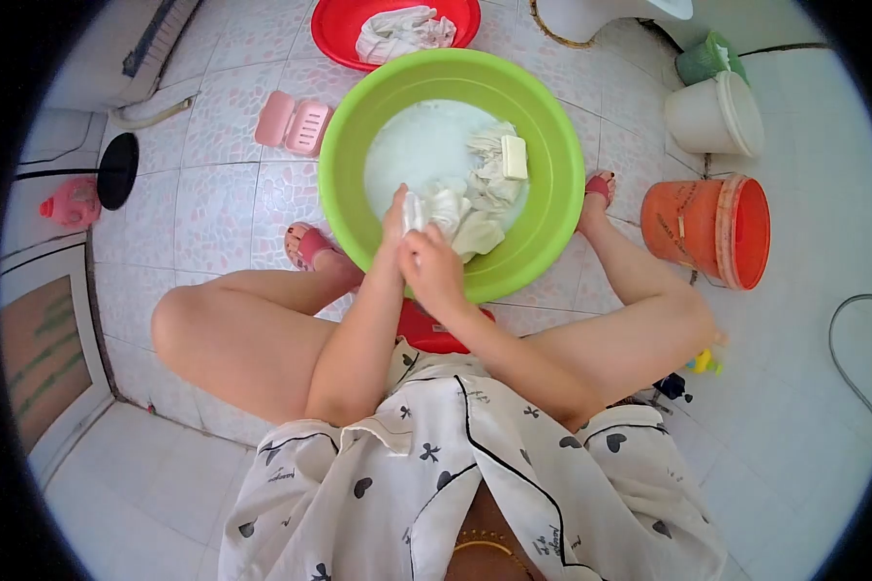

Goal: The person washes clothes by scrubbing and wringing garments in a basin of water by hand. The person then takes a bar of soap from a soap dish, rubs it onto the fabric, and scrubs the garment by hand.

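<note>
Left fingers and right fingers pinch rumpled white cloth inside a round green plastic basin

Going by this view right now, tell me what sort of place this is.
Most likely a bathroom or washroom: the floor is tiled, an open pink soap box sits on it, and beside that stands a green basin holding cloudy water and white cloth.
</note>
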Demonstrator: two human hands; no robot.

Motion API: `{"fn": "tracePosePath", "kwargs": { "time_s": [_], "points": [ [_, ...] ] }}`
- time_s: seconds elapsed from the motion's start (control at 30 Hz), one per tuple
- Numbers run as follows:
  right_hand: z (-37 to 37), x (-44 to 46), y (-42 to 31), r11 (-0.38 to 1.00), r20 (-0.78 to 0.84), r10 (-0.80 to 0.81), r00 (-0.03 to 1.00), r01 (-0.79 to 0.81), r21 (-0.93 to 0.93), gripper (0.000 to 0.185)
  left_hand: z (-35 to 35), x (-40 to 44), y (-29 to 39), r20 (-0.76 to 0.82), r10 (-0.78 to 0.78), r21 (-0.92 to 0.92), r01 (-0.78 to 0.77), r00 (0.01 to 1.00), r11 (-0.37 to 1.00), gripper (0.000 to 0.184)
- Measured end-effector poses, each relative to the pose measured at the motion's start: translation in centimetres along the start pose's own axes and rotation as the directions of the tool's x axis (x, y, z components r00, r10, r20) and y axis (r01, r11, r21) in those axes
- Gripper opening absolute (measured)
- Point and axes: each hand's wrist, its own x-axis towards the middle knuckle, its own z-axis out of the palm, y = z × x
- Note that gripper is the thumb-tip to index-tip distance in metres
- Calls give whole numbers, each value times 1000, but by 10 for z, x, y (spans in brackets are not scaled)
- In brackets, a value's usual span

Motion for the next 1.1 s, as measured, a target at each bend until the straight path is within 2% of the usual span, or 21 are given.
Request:
{"fn": "tracePosePath", "kwargs": {
  "time_s": [0.03,0.07,0.13,0.23,0.33,0.37,0.43,0.47,0.5,0.57,0.6,0.63,0.73,0.77,0.83,0.93,1.03,1.1],
  "points": [
    [0,-5,-5,1000,49,-14,999,15,-26,18,-5,1,6,81,-88,-47,92,993,995,37],
    [1,-2,-2,995,64,-5,998,11,-99,19,-5,0,3,18,-97,5,97,995,995,35],
    [3,14,12,970,93,16,995,7,-241,22,49,-59,19,-110,-104,108,116,988,987,32],
    [-4,53,44,937,-81,96,992,-117,-328,28,46,-48,-13,167,-42,-114,62,985,992,34],
    [-20,88,68,929,-64,221,973,-230,-290,34,46,-43,-27,202,-131,16,131,971,991,31],
    [-27,97,73,932,11,268,963,-256,-256,35,49,-48,-27,158,-123,92,109,980,990,35],
    [-40,107,76,927,162,355,921,-323,-191,35,42,-43,-15,277,-213,93,195,937,976,38],
    [-43,110,79,936,170,350,921,-338,-99,34,40,-38,-9,338,-252,97,233,907,968,41],
    [-45,113,83,937,178,344,922,-348,-4,32,56,-64,11,303,-298,148,264,905,953,48],
    [-50,114,86,898,233,332,914,-382,218,28,54,-70,27,258,-249,467,106,933,878,54],
    [-57,115,87,851,277,319,906,-403,338,26,55,-75,35,243,-216,607,25,946,794,58],
    [-64,115,87,788,321,297,899,-421,450,23,64,-90,47,166,-305,673,118,938,730,65],
    [-77,110,93,629,426,251,869,-481,611,10,50,-83,46,185,-243,733,31,952,679,61],
    [-82,107,97,554,439,223,871,-483,678,8,46,-78,48,191,-192,706,1,963,708,57],
    [-88,98,109,389,452,159,878,-477,788,15,44,-71,53,198,-84,648,-66,977,759,49],
    [-88,92,126,619,328,164,930,-356,700,31,33,-65,57,143,-50,432,-16,989,902,44],
    [-88,83,143,796,410,85,908,-309,521,45,33,-71,59,226,-35,272,-29,973,962,51],
    [-78,76,145,931,404,-116,907,-42,362,55,36,-76,56,299,-34,162,-16,954,987,55]
  ]
}}
